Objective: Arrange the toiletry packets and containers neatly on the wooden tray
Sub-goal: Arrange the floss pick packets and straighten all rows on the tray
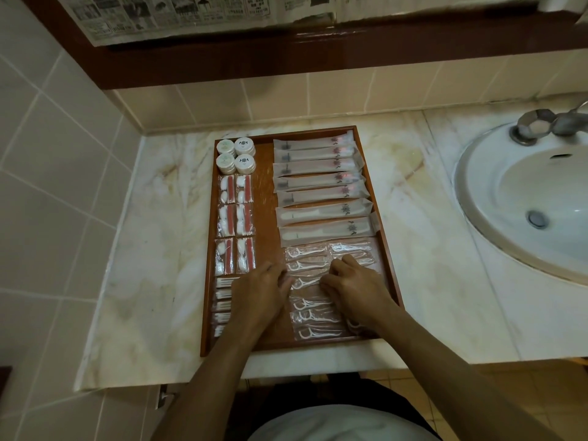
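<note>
A wooden tray (266,192) lies on the marble counter. Round white containers (236,155) sit in its far left corner, with red-and-white packets (236,218) below them and cotton swab packets (221,305) at the near left. Several long sleeve packets (319,186) fill the right column. Clear floss pick packets (313,316) lie at the near right. My left hand (259,292) rests on the tray beside the floss packets, fingers loosely bent. My right hand (351,286) has its fingertips curled onto a floss pick packet (305,282) between both hands.
A white sink (521,198) with a metal tap (541,125) is set into the counter (152,249) to the right. Tiled walls rise at left and behind. Newspaper (178,14) covers the mirror above a dark wooden frame.
</note>
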